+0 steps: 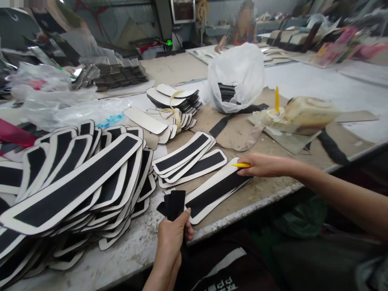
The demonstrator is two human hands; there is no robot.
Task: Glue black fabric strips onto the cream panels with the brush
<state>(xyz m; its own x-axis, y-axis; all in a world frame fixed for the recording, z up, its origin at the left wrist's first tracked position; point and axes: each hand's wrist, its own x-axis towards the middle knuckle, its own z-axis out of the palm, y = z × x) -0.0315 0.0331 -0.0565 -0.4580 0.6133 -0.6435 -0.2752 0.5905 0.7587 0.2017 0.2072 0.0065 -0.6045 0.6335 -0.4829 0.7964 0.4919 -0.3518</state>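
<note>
My left hand (174, 234) is closed around a bunch of black strips (175, 203) at the table's front edge. Its thumb is by the near end of a white curved panel (216, 190) with a black strip lying along its middle. At that panel's far end, my right hand (263, 165) is closed on a yellow stick (241, 165), its fingers touching the strip. Just behind lie several finished-looking white panels with black centres (183, 153). A big heap of similar panels (81, 178) fills the left of the table.
Beyond are a tied bundle of white pieces (176, 97), a white plastic bag (239, 76) holding dark pieces, and a yellowed plastic container (312, 113) with another yellow stick (277, 100). A person (242, 28) is across the table. Clear plastic wrap (60, 105) lies at left.
</note>
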